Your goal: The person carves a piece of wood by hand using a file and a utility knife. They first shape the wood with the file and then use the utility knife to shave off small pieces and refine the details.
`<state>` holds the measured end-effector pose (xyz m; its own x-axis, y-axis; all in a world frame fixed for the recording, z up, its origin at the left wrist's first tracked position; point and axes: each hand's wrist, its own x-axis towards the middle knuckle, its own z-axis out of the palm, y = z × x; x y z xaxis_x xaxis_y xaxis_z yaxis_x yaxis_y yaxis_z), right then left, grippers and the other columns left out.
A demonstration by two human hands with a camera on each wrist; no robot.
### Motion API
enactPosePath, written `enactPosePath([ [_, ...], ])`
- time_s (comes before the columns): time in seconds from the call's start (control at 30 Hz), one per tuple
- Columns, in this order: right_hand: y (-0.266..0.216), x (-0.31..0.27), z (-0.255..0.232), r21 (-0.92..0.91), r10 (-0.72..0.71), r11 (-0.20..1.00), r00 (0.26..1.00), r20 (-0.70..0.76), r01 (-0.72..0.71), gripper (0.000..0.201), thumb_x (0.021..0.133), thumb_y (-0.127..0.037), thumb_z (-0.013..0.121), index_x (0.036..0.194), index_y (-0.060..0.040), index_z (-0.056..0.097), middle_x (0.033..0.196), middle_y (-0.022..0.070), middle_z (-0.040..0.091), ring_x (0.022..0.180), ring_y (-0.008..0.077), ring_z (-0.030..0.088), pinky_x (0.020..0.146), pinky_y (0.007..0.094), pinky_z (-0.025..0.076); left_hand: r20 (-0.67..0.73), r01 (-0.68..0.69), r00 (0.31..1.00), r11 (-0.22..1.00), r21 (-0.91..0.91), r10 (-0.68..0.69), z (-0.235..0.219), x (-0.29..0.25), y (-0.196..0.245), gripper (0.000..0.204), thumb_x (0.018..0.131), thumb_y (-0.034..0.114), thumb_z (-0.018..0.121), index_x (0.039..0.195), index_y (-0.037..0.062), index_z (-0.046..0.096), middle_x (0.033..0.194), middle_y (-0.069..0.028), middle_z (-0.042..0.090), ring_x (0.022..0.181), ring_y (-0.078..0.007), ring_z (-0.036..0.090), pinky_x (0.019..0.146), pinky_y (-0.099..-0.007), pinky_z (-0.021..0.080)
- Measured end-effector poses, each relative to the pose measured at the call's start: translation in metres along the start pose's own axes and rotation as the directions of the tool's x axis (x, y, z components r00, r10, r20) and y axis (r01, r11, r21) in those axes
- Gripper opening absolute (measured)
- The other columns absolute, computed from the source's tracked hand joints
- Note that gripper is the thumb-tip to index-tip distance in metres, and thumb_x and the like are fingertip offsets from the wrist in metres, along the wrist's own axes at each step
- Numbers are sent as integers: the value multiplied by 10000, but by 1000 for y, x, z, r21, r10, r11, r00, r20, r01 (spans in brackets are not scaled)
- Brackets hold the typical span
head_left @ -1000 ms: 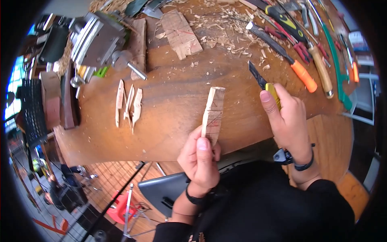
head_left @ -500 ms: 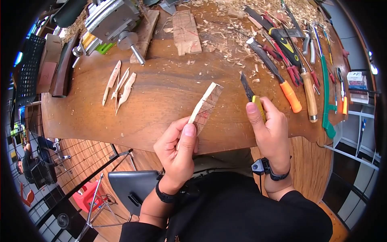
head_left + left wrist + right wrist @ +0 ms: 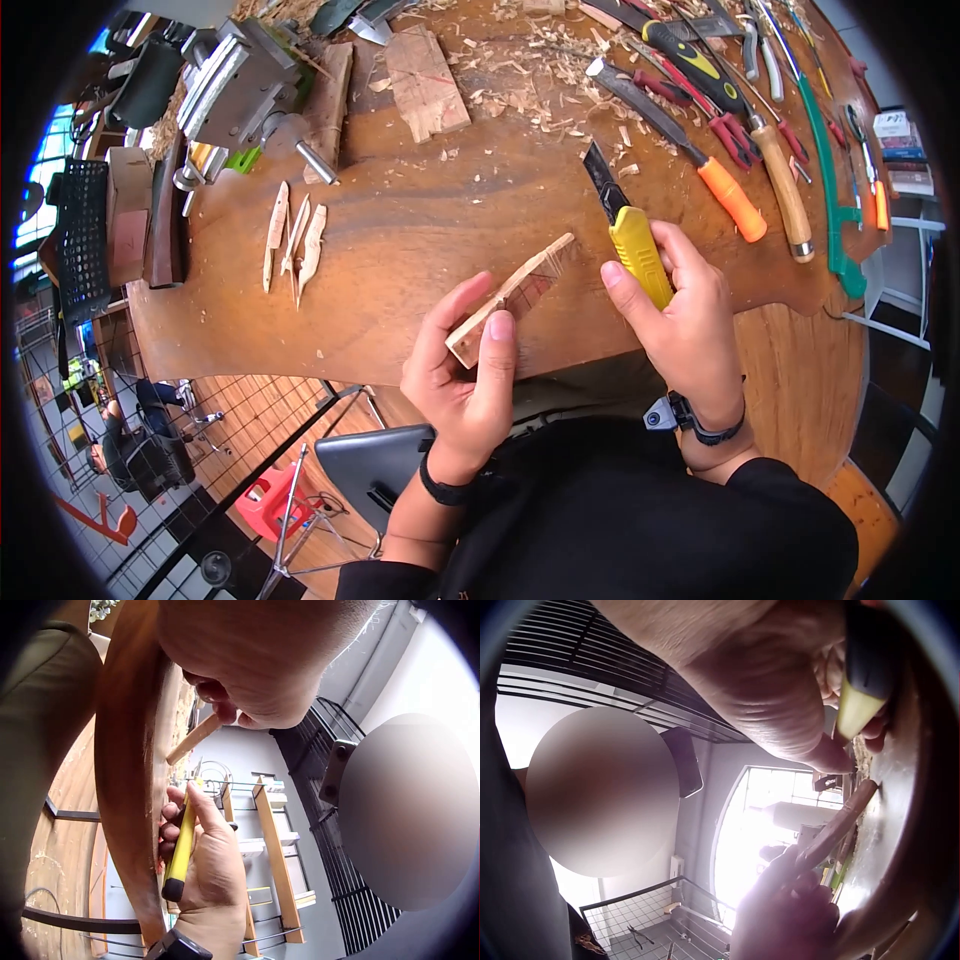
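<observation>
Two hands, left (image 3: 455, 378) pinching wood strip (image 3: 532, 286), right (image 3: 692, 325) gripping yellow cutter (image 3: 638, 250), black perforated basket (image 3: 82, 240), contents unclear.

No legible lettering, apparently.

Can pass over the counter (image 3: 400, 250) between slivers (image 3: 313, 245) and wood (image 3: 530, 292); is blocked far left by vise (image 3: 235, 85), right by knife (image 3: 640, 255) and orange-handled tool (image 3: 730, 200).

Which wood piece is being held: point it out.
The wood strip in the left hand; the loose slivers and wider red-marked board lie on the workbench.
</observation>
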<state>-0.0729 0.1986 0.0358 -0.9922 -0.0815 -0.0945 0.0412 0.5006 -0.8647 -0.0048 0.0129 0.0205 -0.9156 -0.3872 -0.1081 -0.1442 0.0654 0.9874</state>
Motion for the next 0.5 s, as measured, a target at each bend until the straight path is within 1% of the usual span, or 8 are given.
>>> enactPosePath([
  [0.03,-1,-2,-2,2,13,1000,1000,-5,-13,355,951,-284,743,1098,16,625,817,174,700,760,359,715,672,418,527,-10,-93,996,993,72,94,1,0,-4,328,984,95,685,1271,-58,641,885,-27,679,734,-57,590,670,-193,463],
  [0.1,-2,-5,-6,-4,41,999,996,77,-41,363,967,-196,743,1222,33,622,880,39,672,793,80,587,719,266,482,-8,-184,982,973,142,187,5,-1,-6,351,989,100,673,1296,-60,615,837,-11,656,658,-43,553,610,-179,438],
  [0.13,-2,-6,-7,-2,48,999,996,76,-48,363,967,-196,743,1222,33,622,880,39,672,793,80,587,719,266,482,6,-194,981,976,96,195,6,-3,-4,394,975,91,685,1326,-60,589,880,-28,664,690,-52,570,646,-182,454],
  [0.2,0,-7,-7,110,32,993,996,79,-41,338,973,-262,715,1133,21,622,842,186,699,776,365,712,688,411,526,23,-201,980,978,57,200,5,-5,-4,439,962,81,697,1356,-59,563,923,-44,673,722,-61,588,682,-186,470],
  [0.27,-3,-7,-11,115,42,992,994,100,-53,342,982,-269,702,1142,21,620,841,185,699,775,367,713,686,413,528,96,-393,919,904,166,382,2,-5,-14,475,962,80,691,1386,-61,528,1036,-94,678,773,-89,625,734,-209,503],
  [0.33,-2,-9,-13,115,51,991,991,122,-65,347,990,-277,689,1152,22,619,839,185,699,775,368,715,685,415,531,122,-343,937,923,172,326,-1,-11,-17,449,977,54,672,1383,-68,526,1111,-133,670,804,-109,655,768,-219,526],
  [0.4,1,-11,-15,83,-81,994,979,185,67,367,1005,-300,665,1175,22,614,839,193,697,779,367,723,683,419,536,95,-385,923,878,286,373,2,-9,-23,437,900,19,755,1300,-86,613,1121,-212,739,884,-209,746,797,-289,574],
  [0.5,-1,-15,-17,90,-88,994,962,257,67,378,994,-295,660,1201,15,601,815,196,692,763,382,722,672,433,544,135,-450,892,835,317,431,8,-5,-20,417,882,-9,752,1275,-80,631,1119,-229,741,878,-273,763,775,-327,592],
])
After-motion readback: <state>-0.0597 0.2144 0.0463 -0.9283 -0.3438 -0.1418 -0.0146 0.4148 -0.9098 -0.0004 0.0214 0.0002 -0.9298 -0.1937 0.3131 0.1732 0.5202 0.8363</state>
